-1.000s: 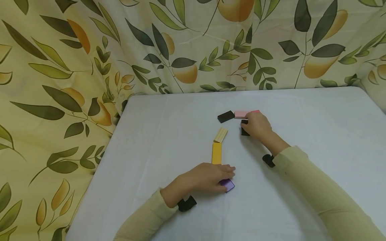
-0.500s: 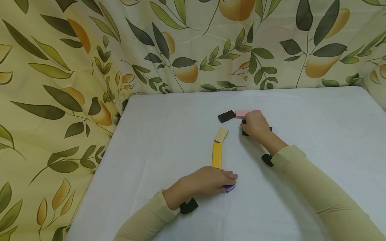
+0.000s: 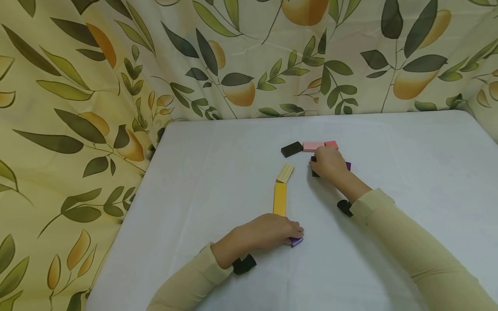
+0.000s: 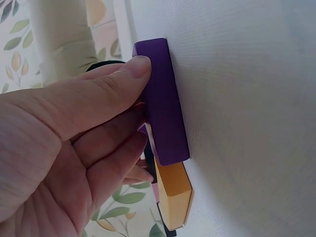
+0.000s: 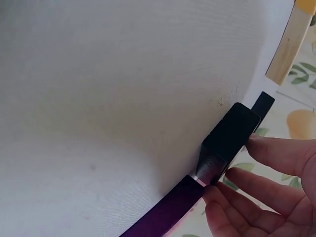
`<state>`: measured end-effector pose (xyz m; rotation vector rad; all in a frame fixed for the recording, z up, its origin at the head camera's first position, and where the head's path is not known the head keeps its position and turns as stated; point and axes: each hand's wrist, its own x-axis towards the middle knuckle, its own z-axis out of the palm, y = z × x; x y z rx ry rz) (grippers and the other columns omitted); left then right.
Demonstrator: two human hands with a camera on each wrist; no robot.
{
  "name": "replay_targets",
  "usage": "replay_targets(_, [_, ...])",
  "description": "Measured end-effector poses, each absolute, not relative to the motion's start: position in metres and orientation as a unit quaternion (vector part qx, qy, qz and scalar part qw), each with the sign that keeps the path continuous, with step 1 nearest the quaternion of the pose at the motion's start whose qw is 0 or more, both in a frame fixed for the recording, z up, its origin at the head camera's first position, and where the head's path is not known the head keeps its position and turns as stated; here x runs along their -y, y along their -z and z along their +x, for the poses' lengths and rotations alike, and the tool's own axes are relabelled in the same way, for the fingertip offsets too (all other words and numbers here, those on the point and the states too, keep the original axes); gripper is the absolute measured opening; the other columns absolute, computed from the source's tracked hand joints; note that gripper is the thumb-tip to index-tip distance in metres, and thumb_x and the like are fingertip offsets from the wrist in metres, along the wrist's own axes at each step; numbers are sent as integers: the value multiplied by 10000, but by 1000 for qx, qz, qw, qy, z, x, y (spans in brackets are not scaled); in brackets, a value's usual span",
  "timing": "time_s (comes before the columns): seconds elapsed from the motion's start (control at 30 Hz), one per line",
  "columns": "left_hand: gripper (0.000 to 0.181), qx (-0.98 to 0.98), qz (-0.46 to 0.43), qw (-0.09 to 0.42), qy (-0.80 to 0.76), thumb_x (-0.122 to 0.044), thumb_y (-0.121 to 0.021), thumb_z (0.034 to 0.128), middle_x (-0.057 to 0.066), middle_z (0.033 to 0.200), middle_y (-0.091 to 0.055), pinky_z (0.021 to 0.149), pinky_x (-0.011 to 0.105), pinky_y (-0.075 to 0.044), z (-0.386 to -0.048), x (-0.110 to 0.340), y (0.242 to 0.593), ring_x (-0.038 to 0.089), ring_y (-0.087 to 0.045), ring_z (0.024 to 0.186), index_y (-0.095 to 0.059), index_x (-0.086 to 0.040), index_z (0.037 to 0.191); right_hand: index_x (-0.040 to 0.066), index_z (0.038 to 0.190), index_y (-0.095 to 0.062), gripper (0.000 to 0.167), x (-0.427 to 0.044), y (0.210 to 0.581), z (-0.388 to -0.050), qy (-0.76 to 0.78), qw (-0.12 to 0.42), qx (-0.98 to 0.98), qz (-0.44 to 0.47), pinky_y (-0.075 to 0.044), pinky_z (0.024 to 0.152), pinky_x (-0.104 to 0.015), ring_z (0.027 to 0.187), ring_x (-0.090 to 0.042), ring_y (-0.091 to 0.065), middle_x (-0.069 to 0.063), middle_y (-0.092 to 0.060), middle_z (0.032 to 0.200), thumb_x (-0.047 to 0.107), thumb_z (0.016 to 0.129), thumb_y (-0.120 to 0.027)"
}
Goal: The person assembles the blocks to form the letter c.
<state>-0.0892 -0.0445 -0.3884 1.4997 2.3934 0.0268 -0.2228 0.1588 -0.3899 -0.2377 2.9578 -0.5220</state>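
Note:
In the head view my left hand pinches a purple block at the near end of a yellow block. The left wrist view has the thumb on the edge of this purple block, its lower end against the yellow block. Farther back, my right hand grips a black block; thumb and fingertips lie along the side of that black block in the right wrist view. A second, dark purple block lies against or very near its end.
A pale wooden block adjoins the yellow one at an angle. Behind the right hand, another black block, a pink block and a red-pink block form a row on the white table. A patterned cloth hangs behind.
My left fingers have closed more over the purple block, which has turned and shows less. My right hand has shifted slightly left, revealing the dark purple block beside it and more of the red-pink one.

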Motion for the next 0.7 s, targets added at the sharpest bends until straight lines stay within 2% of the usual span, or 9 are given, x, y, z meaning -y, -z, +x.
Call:
replay_targets(0.13, [348, -837, 525, 153, -14, -214, -565, 921, -81, 1264, -546, 949, 147, -331, -89, 45, 389, 20, -451, 1183, -578, -171, 1266, -84, 794, -634, 215, -158, 389, -221, 170, 70, -980, -80, -410, 559, -359, 624, -261, -477, -106, -536, 634, 116, 866, -599])
replay_targets(0.33, [347, -837, 530, 136, -15, -227, -579, 911, -82, 1253, -554, 944, 143, -333, -88, 47, 389, 25, -464, 1172, -589, -179, 1254, -63, 748, -619, 210, -158, 390, -217, 170, 68, -980, -83, -409, 551, -355, 607, -252, -474, -102, -538, 628, 120, 851, -628])
replay_targets(0.7, [354, -840, 520, 152, -13, -226, -564, 921, -70, 1270, -543, 947, 163, -344, -88, 45, 390, 36, -457, 1182, -576, -173, 1270, -69, 790, -619, 201, -158, 390, -208, 176, 78, -977, -90, -428, 577, -358, 630, -256, -490, -115, -555, 666, 123, 847, -638])
